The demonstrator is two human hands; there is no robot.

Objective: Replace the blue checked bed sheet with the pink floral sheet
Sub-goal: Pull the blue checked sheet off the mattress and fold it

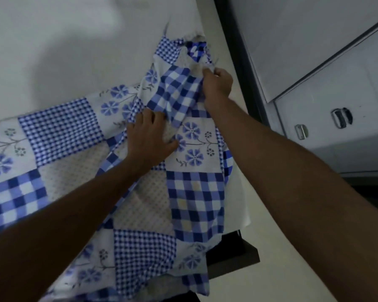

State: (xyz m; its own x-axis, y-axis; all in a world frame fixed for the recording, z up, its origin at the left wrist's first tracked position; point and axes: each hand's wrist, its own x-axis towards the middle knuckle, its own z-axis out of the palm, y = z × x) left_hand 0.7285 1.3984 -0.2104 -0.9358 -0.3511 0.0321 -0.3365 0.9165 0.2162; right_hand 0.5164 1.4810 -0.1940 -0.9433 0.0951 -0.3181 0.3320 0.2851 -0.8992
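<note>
The blue checked bed sheet (pixel 61 131), patched with gingham and blue flower squares, lies bunched and partly pulled back over the white mattress (pixel 59 46). My right hand (pixel 217 85) grips a gathered fold of the sheet near the mattress's right edge. My left hand (pixel 150 136) lies on the sheet just below and to the left, with its fingertips curled into a fold. The pink floral sheet is not in view.
The mattress's upper part is bare white. A dark bed frame corner (pixel 238 258) shows at the lower right above a pale floor (pixel 271 247). Grey cabinets with metal handles (pixel 340 117) stand to the right, beyond a dark vertical edge (pixel 238 51).
</note>
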